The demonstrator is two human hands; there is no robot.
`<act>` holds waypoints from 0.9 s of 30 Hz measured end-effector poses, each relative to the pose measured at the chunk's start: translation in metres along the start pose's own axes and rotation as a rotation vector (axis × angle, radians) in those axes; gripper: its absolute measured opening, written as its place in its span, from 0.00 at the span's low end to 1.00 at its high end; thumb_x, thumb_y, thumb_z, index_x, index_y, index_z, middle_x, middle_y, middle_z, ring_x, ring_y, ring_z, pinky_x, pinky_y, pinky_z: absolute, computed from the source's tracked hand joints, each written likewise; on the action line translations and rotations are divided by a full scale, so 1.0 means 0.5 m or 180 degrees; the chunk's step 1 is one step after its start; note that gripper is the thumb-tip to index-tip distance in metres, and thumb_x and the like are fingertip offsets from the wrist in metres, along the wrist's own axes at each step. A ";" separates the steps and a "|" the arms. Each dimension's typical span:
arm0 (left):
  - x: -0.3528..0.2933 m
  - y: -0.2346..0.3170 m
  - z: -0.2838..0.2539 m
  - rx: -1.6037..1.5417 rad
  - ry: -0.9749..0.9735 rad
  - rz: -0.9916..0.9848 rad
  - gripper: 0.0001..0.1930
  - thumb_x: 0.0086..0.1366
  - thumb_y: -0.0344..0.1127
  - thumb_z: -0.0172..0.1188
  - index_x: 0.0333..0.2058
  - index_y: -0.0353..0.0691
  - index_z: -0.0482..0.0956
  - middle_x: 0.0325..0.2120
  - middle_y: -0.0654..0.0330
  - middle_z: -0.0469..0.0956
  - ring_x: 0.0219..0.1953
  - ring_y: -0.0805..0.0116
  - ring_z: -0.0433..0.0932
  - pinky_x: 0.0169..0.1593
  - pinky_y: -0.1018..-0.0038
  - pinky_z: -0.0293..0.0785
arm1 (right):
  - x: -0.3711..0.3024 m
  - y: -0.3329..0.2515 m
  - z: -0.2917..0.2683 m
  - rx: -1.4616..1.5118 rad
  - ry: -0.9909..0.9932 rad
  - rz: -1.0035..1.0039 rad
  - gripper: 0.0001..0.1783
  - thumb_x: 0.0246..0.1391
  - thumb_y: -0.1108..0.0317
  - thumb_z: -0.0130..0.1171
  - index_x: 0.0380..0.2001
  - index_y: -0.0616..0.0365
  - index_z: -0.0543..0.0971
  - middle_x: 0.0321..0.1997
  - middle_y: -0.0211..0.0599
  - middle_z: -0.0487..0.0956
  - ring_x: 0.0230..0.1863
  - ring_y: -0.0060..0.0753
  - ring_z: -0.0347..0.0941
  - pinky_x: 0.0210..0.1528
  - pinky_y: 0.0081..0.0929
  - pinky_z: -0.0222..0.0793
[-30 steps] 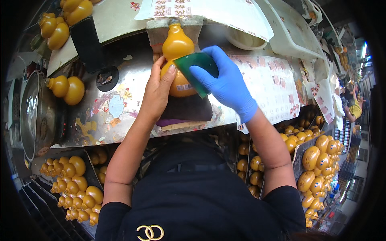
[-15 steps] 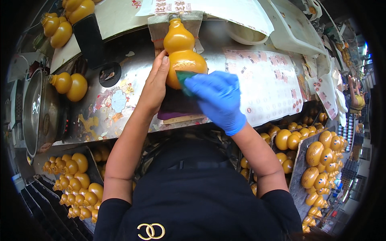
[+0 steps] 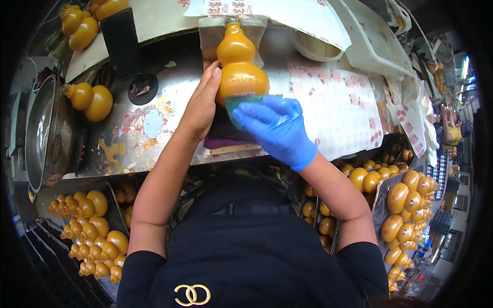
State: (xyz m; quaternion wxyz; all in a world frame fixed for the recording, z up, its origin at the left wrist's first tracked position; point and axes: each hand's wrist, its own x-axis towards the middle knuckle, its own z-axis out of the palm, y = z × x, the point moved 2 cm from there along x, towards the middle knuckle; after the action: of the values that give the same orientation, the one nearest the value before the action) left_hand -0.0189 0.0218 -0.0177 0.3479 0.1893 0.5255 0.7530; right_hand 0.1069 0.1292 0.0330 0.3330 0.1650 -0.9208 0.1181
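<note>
A glossy yellow-orange gourd-shaped bottle (image 3: 242, 78) lies with its narrow neck pointing away from me, its top end on a pale cloth-covered rest (image 3: 208, 37). My bare left hand (image 3: 203, 105) grips the bottle's left side, the thumb along the lower bulb and the other fingers mostly hidden beneath. In a blue glove, my right hand (image 3: 277, 128) pinches a thin green scraper (image 3: 237, 104). The scraper's upper edge is against the near part of the lower bulb, where a faint printed patch shows.
Sheets of printed transfers (image 3: 336, 105) cover the bench's right side, with a pale bowl (image 3: 318, 47) and a white plastic tub (image 3: 377, 38) behind. To the left are a large metal pan (image 3: 43, 133), another gourd bottle (image 3: 91, 101) and a black phone-like slab (image 3: 121, 43). Racked gourds (image 3: 95, 226) flank me.
The green scraper has slid slightly and turned so its edge lies more level across the lower bulb. My left hand keeps its hold. The whole view has shifted a little.
</note>
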 end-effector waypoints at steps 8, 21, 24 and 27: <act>-0.007 0.001 0.000 -0.0212 0.0047 0.0024 0.28 0.74 0.46 0.35 0.65 0.35 0.51 0.60 0.50 0.60 0.64 0.64 0.58 0.66 0.71 0.51 | 0.091 0.078 -0.028 0.1542 -0.0418 0.0876 0.12 0.53 0.65 0.60 0.40 0.55 0.77 0.37 0.43 0.77 0.39 0.45 0.76 0.43 0.34 0.71; -0.023 -0.013 0.014 0.0790 0.0210 0.0410 0.41 0.67 0.55 0.50 0.66 0.35 0.45 0.61 0.48 0.57 0.63 0.60 0.58 0.65 0.70 0.53 | 0.130 0.179 0.008 0.1554 -0.0616 0.1195 0.19 0.56 0.62 0.61 0.47 0.61 0.74 0.42 0.42 0.78 0.44 0.32 0.76 0.49 0.26 0.71; -0.035 0.000 0.029 0.1057 0.0269 0.0452 0.38 0.69 0.54 0.46 0.67 0.36 0.43 0.63 0.49 0.54 0.65 0.61 0.55 0.66 0.69 0.50 | 0.127 0.181 0.003 0.1765 -0.0613 0.1335 0.19 0.57 0.63 0.60 0.47 0.62 0.74 0.43 0.39 0.78 0.44 0.27 0.74 0.51 0.24 0.70; -0.044 0.034 0.039 -0.0033 0.0279 -0.0135 0.33 0.72 0.52 0.41 0.67 0.41 0.44 0.65 0.54 0.52 0.67 0.64 0.51 0.68 0.69 0.44 | 0.128 0.174 -0.009 0.2342 -0.0908 0.1488 0.18 0.57 0.62 0.60 0.47 0.61 0.74 0.42 0.38 0.78 0.44 0.27 0.74 0.51 0.24 0.70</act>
State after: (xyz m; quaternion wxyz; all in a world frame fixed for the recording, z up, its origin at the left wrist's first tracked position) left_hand 0.0037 0.0153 0.0071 0.3414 0.1430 0.5403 0.7557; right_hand 0.0301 0.1959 0.0689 0.0866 0.0748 -0.8668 0.4854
